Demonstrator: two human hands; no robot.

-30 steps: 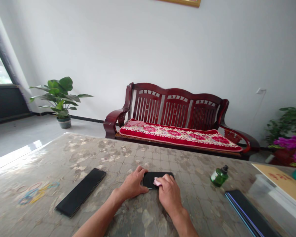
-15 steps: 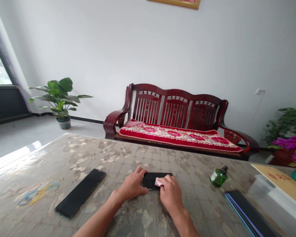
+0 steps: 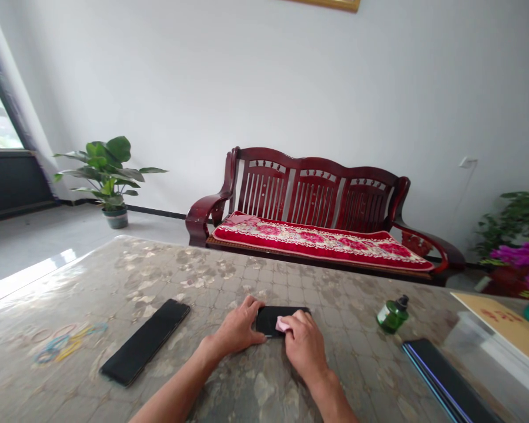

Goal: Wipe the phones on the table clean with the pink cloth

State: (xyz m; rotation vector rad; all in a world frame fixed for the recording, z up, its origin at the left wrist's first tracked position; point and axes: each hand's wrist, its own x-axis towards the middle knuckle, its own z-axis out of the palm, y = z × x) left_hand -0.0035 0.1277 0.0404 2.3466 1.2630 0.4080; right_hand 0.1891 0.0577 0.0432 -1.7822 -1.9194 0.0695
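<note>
A black phone (image 3: pixel 268 320) lies flat on the patterned tablecloth, its dark screen up. My left hand (image 3: pixel 240 326) grips its left end, thumb at the near edge and fingers at the far edge. In my right hand (image 3: pixel 304 343) a small pale pink cloth (image 3: pixel 283 324) is pinched and pressed against the screen. That hand covers the phone's right part. To the left lies a longer black phone-like slab (image 3: pixel 145 342), set at a slant. A green pump bottle (image 3: pixel 392 315) stands to the right of my hands.
Several coloured rubber bands (image 3: pixel 66 343) lie at the left. On the right are stacked dark phones (image 3: pixel 449 379) and a clear plastic box (image 3: pixel 489 358) with a tan card (image 3: pixel 502 320) on top. A wooden bench (image 3: pixel 312 194) stands beyond the table (image 3: pixel 229 273).
My hands, the phone and the cloth keep nearly the same places. The whole view has shifted slightly.
</note>
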